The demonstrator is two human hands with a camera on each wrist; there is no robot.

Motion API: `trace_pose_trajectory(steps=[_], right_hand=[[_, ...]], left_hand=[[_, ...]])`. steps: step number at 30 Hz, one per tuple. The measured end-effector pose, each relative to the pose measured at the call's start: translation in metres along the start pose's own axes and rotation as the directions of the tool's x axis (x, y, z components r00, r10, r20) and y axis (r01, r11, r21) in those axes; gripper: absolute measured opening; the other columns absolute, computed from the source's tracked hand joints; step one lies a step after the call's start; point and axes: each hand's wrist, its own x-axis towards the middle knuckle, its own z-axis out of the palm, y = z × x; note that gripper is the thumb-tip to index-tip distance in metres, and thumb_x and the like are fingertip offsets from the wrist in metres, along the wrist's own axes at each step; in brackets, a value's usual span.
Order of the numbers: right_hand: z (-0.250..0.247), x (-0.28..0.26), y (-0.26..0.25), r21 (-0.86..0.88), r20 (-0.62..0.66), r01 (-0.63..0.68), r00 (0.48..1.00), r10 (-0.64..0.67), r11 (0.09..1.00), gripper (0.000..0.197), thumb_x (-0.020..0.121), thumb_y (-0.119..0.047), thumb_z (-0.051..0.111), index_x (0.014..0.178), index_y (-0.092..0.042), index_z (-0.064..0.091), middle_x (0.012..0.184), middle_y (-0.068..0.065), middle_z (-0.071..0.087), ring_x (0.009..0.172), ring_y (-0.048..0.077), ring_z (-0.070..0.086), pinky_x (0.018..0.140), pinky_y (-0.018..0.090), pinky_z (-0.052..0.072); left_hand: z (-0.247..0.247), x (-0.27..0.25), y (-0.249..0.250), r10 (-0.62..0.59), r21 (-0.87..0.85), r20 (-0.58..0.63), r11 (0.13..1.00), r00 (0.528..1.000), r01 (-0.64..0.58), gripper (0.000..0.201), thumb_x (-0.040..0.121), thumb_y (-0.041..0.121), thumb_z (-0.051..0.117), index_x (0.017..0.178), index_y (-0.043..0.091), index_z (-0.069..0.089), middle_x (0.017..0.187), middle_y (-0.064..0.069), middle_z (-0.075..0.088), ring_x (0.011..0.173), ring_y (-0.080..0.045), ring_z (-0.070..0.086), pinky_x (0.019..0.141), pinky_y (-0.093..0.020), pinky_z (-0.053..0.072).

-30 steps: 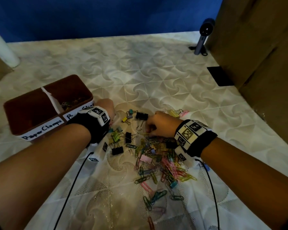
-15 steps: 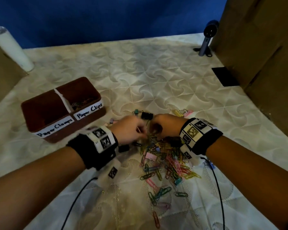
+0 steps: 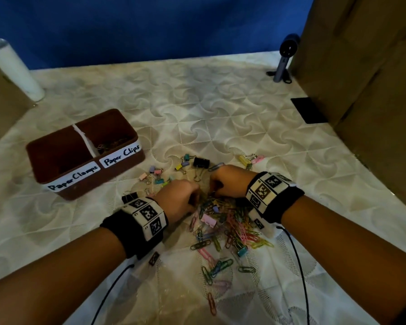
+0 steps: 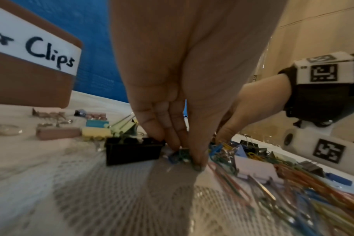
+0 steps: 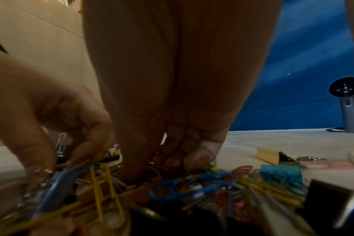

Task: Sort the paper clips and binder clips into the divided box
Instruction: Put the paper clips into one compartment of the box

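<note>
Pinched tangled paper clips (image 3: 230,221) in pile, both left hand (image 3: 177,199) and right hand (image 3: 227,181). Light, thin, slippery, hooked together; best pulled by loop. Divided box (image 3: 117,171) far left.

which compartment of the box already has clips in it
The right-hand compartment, labelled "Paper Clips", holds a few clips; the "Paper Clamps" compartment looks empty.

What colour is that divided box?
Reddish-brown divided box, with white handwritten labels; clearest in the head view.
</note>
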Motion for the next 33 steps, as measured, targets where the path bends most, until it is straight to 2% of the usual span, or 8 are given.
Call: trace_pose_trajectory(steps=[4, 8, 11, 13, 19, 23, 28, 33], right_hand=[[0.001, -0.002, 0.0, 0.031, -0.014, 0.008, 1.0, -0.007, 0.999, 0.021, 0.08, -0.012, 0.066, 0.101, -0.007, 0.067, 0.105, 0.012, 0.067, 0.097, 0.026, 0.062, 0.073, 0.023, 0.042], [0.001, -0.004, 0.001, 0.06, -0.002, -0.001, 1.0, 0.001, 0.998, 0.021, 0.08, -0.011, 0.067, 0.101, -0.01, 0.069, 0.106, 0.008, 0.068, 0.096, 0.023, 0.063, 0.072, 0.023, 0.043], [0.002, -0.003, 0.0, 0.006, 0.01, 0.02, 1.0, -0.02, 1.0, 0.019, 0.081, -0.014, 0.065, 0.099, -0.01, 0.069, 0.104, 0.009, 0.069, 0.094, 0.025, 0.064, 0.076, 0.028, 0.049], [0.002, -0.003, 0.0, 0.002, 0.0, 0.031, 1.0, -0.031, 1.0, 0.018, 0.081, -0.014, 0.065, 0.098, -0.011, 0.07, 0.103, 0.008, 0.07, 0.093, 0.025, 0.064, 0.079, 0.031, 0.051], [0.003, -0.005, 0.0, 0.045, -0.018, 0.079, 0.997, -0.079, 0.996, 0.02, 0.082, -0.012, 0.064, 0.101, -0.01, 0.07, 0.106, 0.007, 0.069, 0.094, 0.021, 0.063, 0.077, 0.024, 0.046], [-0.006, -0.007, 0.004, 0.03, -0.066, 0.101, 0.993, -0.099, 0.994, 0.019, 0.083, -0.013, 0.063, 0.1, -0.01, 0.07, 0.102, 0.008, 0.07, 0.092, 0.022, 0.064, 0.081, 0.029, 0.049], [-0.048, -0.003, -0.002, 0.03, -0.185, 0.112, 0.977, -0.105, 0.993, 0.018, 0.084, -0.013, 0.065, 0.102, -0.014, 0.069, 0.103, 0.003, 0.069, 0.085, 0.009, 0.056, 0.079, 0.023, 0.045], [-0.082, 0.017, -0.048, 0.23, -0.362, 0.221, 0.924, -0.127, 0.948, 0.01, 0.084, -0.006, 0.065, 0.092, -0.009, 0.069, 0.094, 0.007, 0.07, 0.076, 0.017, 0.067, 0.068, 0.027, 0.059]], left_hand=[[0.003, 0.003, 0.001, -0.048, 0.031, 0.018, 0.998, 0.999, 0.048, 0.026, 0.078, 0.015, 0.064, 0.104, 0.009, 0.058, 0.102, -0.013, 0.065, 0.096, -0.031, 0.061, 0.076, -0.033, 0.048], [0.004, -0.001, 0.004, -0.065, 0.029, 0.035, 0.998, 0.997, 0.064, 0.02, 0.083, 0.015, 0.057, 0.1, 0.006, 0.061, 0.101, -0.015, 0.065, 0.096, -0.031, 0.059, 0.07, -0.028, 0.038], [0.002, -0.003, 0.005, -0.053, 0.03, 0.007, 0.998, 0.999, 0.053, 0.018, 0.081, 0.015, 0.06, 0.095, 0.005, 0.063, 0.101, -0.015, 0.062, 0.093, -0.031, 0.058, 0.07, -0.029, 0.039], [0.002, -0.004, 0.005, -0.059, 0.013, 0.003, 0.998, 0.998, 0.059, 0.014, 0.079, 0.013, 0.061, 0.091, 0.006, 0.064, 0.098, -0.012, 0.06, 0.09, -0.028, 0.058, 0.069, -0.028, 0.039], [0.004, -0.004, 0.008, -0.054, -0.056, 0.009, 0.997, 0.998, 0.055, 0.014, 0.075, 0.007, 0.062, 0.089, 0.008, 0.065, 0.088, -0.008, 0.065, 0.083, -0.021, 0.057, 0.065, -0.023, 0.034], [0.001, -0.005, 0.003, -0.046, -0.147, 0.016, 0.988, 0.999, 0.048, 0.012, 0.073, 0.006, 0.065, 0.08, 0.016, 0.062, 0.077, 0.002, 0.059, 0.076, -0.016, 0.055, 0.061, -0.02, 0.036], [-0.035, -0.016, -0.011, -0.111, -0.359, -0.127, 0.932, 0.986, 0.058, 0.017, 0.074, 0.01, 0.073, 0.077, 0.024, 0.064, 0.083, 0.006, 0.066, 0.079, -0.01, 0.062, 0.072, -0.023, 0.049], [-0.099, -0.036, -0.046, -0.255, -0.388, -0.341, 0.915, 0.905, 0.112, 0.019, 0.072, 0.006, 0.073, 0.072, 0.023, 0.064, 0.082, -0.008, 0.071, 0.079, -0.023, 0.066, 0.076, -0.034, 0.052]])
